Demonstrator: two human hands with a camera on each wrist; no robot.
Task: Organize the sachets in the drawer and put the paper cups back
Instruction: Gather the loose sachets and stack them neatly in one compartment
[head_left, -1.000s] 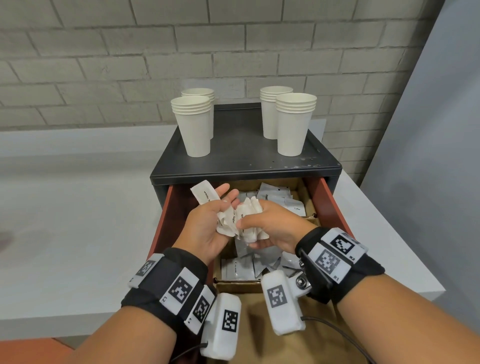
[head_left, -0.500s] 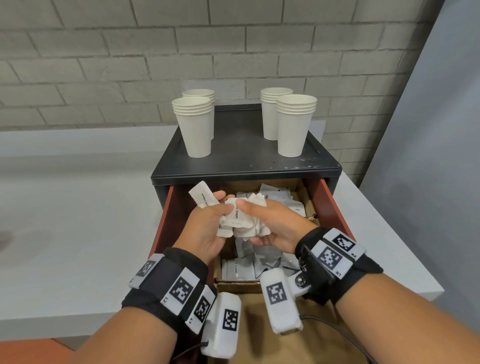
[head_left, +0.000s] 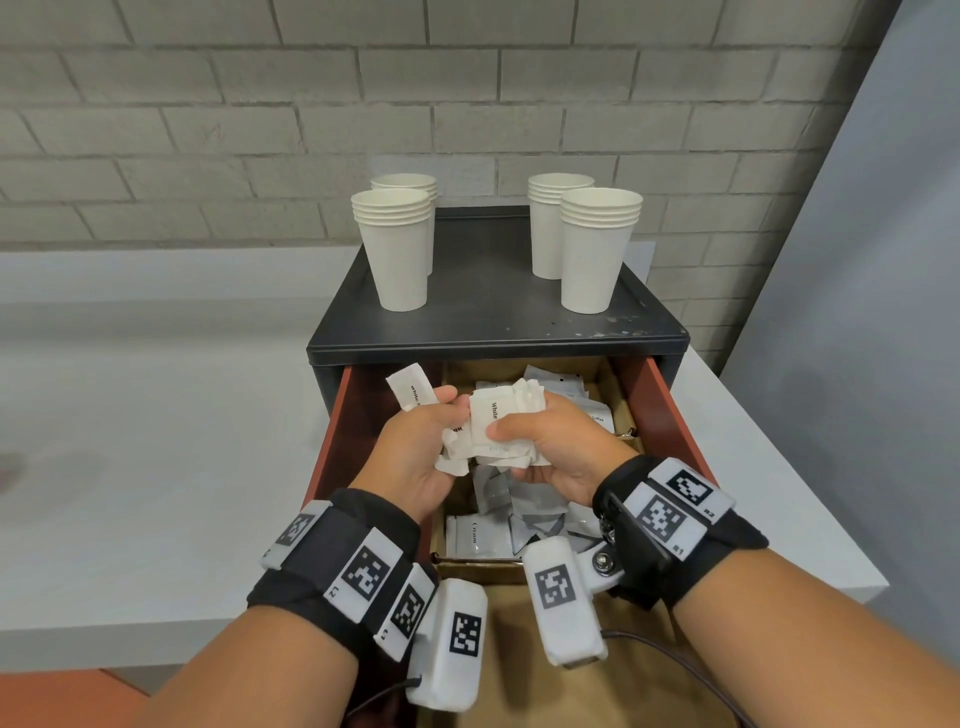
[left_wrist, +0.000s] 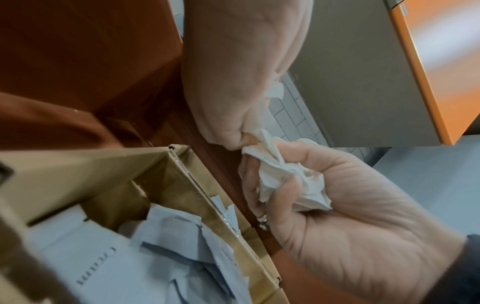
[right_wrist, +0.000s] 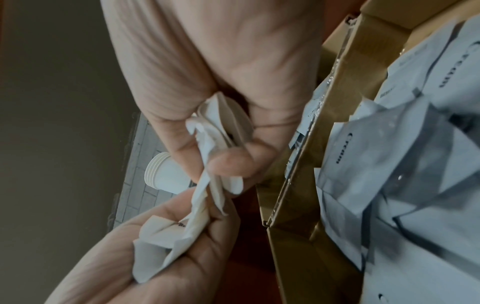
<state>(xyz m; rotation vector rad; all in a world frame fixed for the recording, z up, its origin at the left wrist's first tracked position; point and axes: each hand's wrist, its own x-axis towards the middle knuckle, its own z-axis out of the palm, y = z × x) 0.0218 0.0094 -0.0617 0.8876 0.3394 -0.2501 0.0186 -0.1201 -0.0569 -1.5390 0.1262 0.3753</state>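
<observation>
- The step in hand looks like the sorting of the sachets: a handful is being squared up above the open drawer (head_left: 655, 410), and the paper cups (head_left: 396, 249) stand untouched on the black cabinet top (head_left: 488, 312) at the far side.
- Left hand (head_left: 415, 452): fingers curled round a few white sachets (head_left: 415, 397); one sticks up past the fingers, printed "white".
- Right hand (head_left: 550, 441): thumb and fingers clamped on a crumpled bunch of white sachets (head_left: 501, 415), touching the left hand's lot.
- Below and to the right, loose sachets (head_left: 475, 540) marked "Cream" lie jumbled in the cardboard box (head_left: 480, 566) inside the drawer.
- Next, I judge, the bunch needs flattening into one stack and setting in its own compartment.
- The sachets are thin, creased and soft-looking.
</observation>
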